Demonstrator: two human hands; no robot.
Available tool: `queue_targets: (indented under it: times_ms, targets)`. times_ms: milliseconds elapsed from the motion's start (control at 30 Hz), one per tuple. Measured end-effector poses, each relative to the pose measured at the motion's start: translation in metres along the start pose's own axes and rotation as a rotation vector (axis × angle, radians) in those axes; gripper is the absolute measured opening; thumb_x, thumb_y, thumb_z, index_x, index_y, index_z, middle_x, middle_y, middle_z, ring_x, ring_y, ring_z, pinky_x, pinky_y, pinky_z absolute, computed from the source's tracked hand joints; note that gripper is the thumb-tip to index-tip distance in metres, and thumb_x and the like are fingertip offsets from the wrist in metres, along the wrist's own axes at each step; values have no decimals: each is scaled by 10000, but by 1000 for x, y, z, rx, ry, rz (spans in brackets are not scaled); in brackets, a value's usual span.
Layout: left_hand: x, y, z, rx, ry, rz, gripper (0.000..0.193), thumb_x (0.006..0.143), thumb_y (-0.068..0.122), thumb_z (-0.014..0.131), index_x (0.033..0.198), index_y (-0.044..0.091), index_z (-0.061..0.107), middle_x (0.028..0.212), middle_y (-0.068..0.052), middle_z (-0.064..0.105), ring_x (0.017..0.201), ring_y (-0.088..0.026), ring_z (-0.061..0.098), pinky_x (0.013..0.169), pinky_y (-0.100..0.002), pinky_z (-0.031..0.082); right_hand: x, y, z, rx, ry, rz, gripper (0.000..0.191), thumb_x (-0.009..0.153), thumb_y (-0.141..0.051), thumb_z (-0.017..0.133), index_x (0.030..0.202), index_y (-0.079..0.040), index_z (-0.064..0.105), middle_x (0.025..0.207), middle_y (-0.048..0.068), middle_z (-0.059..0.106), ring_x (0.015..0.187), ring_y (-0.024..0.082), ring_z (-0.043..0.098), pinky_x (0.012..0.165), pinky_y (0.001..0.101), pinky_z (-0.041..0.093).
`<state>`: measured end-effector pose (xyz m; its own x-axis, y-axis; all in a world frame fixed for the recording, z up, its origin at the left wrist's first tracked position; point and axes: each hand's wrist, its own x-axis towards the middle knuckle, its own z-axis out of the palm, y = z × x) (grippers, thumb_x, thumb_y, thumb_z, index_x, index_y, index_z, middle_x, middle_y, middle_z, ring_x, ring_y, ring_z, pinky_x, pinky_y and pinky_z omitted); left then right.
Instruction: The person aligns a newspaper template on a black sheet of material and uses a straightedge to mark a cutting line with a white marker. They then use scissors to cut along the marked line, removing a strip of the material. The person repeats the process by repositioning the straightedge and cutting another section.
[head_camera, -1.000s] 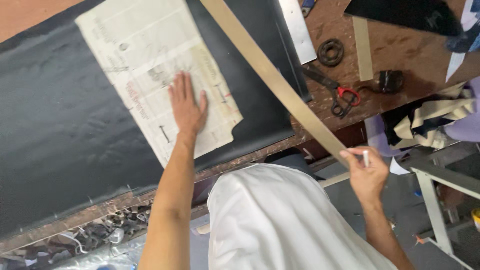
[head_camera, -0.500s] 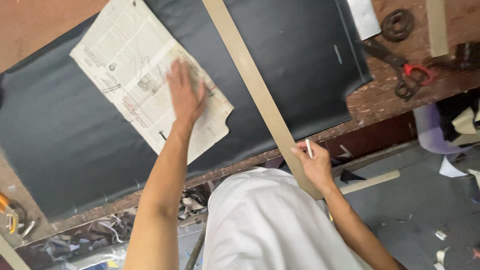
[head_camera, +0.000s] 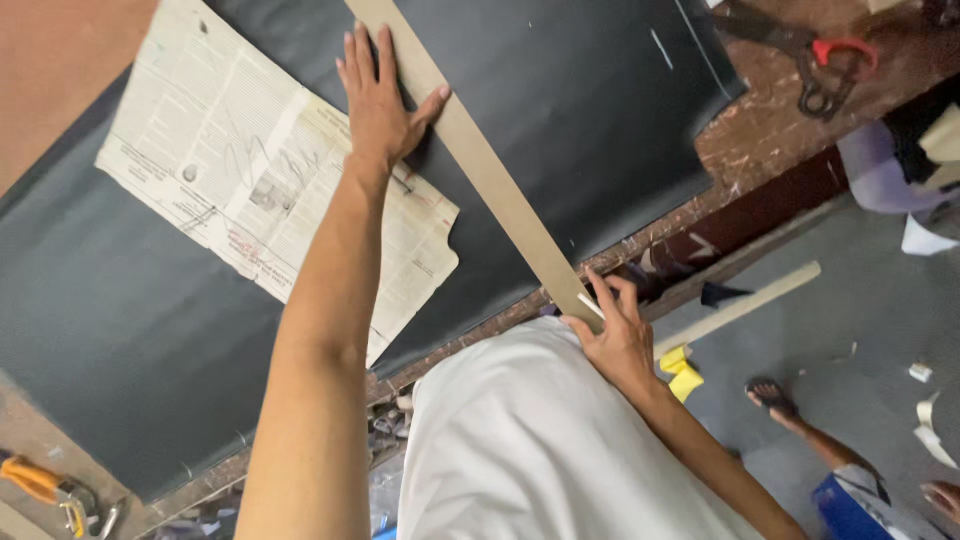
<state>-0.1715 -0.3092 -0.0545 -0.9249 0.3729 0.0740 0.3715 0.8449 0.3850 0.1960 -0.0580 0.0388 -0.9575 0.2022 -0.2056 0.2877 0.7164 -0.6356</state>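
Past my work, black scissors with red handle loops (head_camera: 815, 62) lie on the brown worktable (head_camera: 770, 130). Orange-handled pliers (head_camera: 45, 487) rest at its other end. Below, another person's sandalled foot (head_camera: 775, 398) stands on the grey floor (head_camera: 880, 300) near a yellow scrap (head_camera: 682, 371).

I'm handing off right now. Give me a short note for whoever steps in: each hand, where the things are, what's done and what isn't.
Left hand: flat, fingers spread, pressing the long tan strip where it meets the newspaper pattern.
Right hand: at the strip's near end by the table edge, pinching a small white marker.
Black sheet lies spread on the table, with the pattern on it and the strip diagonally across.
Scissors lie far right.
Done: one short pale mark shows on the sheet.
Left: no line visible along the strip yet; sheet looks uncut.
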Motion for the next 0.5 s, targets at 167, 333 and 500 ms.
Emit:
queue_targets:
  times_ms: [167,333,500]
  targets:
    - [3,-20,3,-10,-76,96,1372,784,762,881,1675,39,130,1694,-296,42,1567,-510,7,1250,-708,61,-5,-7,20,18,14,136,779,784,-310,859,1472,-150,532,1328,141,531,814,317,675,681,445,567]
    - [3,-24,-3,-13,-170,96,1522,642,781,922,1703,80,86,1715,-296,-8,1582,-496,-53,1264,-711,43,-5,-6,23,-5,74,71,693,831,-260,837,1459,-142,569,1319,139,550,869,307,689,722,436,572]
    - [4,-16,-8,-9,-201,61,1576,615,803,948,1700,77,66,1706,-313,-35,1573,-499,-90,1262,-707,7,-5,-2,25,-22,68,39,715,828,-257,838,1472,-126,558,1312,141,546,899,303,692,718,418,580]
